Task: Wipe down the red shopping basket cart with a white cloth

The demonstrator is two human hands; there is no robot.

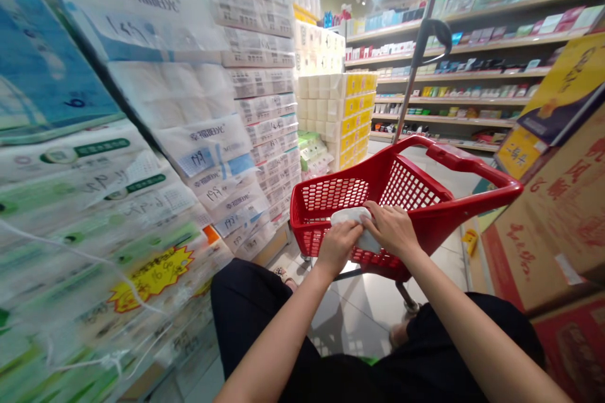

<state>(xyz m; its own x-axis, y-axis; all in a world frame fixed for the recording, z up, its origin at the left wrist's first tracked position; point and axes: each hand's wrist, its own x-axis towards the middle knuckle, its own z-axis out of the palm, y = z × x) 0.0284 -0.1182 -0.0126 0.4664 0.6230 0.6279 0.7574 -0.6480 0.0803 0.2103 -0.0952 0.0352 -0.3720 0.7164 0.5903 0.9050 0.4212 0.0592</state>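
A red plastic shopping cart (425, 227) with perforated walls stands in front of me, its handle to the right. Over its near rim, both my hands meet on a small white cloth-like item (368, 240). My left hand (339, 244) grips its left part with bent fingers. At its upper right edge, my right hand (391, 228) pinches it, fingertips close to those of the left. Part of the white item is hidden under the fingers.
Stacks of packaged tissue (189, 101) rise along the left. Cardboard boxes (534, 245) line the right side. Stocked shelves (472, 79) span the back, and a metal pole (410, 91) rises behind the cart. My knees are below, on either side of the tiled floor (352, 315).
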